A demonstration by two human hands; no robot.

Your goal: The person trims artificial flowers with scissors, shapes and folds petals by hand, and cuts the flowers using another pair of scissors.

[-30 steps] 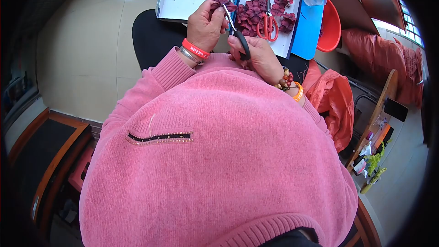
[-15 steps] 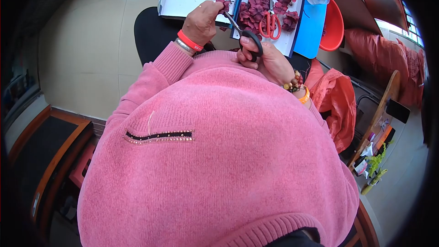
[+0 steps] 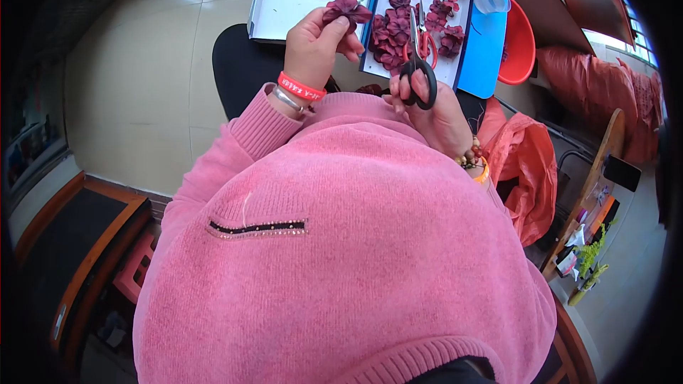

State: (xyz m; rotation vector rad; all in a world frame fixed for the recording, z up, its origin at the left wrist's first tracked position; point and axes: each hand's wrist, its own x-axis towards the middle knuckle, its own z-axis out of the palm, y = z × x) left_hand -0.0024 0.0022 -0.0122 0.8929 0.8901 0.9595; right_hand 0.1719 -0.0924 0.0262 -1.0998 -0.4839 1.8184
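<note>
Nearest is the pink sweater (image 3: pixel 363 263), a studded black strip across its front, its sleeves running forward to both wrists. The right grip (image 3: pixel 440 112) is closed around the black-handled scissors (image 3: pixel 412 67), fingers through the loops, blades pointing away from the body (a beaded bracelet (image 3: pixel 472 153) and an orange band (image 3: pixel 484 171) sit on that wrist). The left grip (image 3: pixel 313 44), with a red wristband (image 3: pixel 302 89) behind it, pinches a dark red flower (image 3: pixel 346 9) between thumb and fingers; the flower shows against the right side of the left-hand tray (image 3: pixel 284 11), apart from the blades. The right-hand tray (image 3: pixel 442 71), dark blue at the rim, holds a heap of similar flowers (image 3: pixel 388 35) and some red-handled scissors (image 3: pixel 430 46), which the black-handled pair partly covers; whether the two pairs touch, I cannot tell. More flowers lie toward the far end of the left-hand tray. Under the right-hand tray is the blue desk (image 3: pixel 480 64), with a clear plastic cup (image 3: pixel 489 0) near its right edge and a red bucket (image 3: pixel 519 46) just beyond that edge.
</note>
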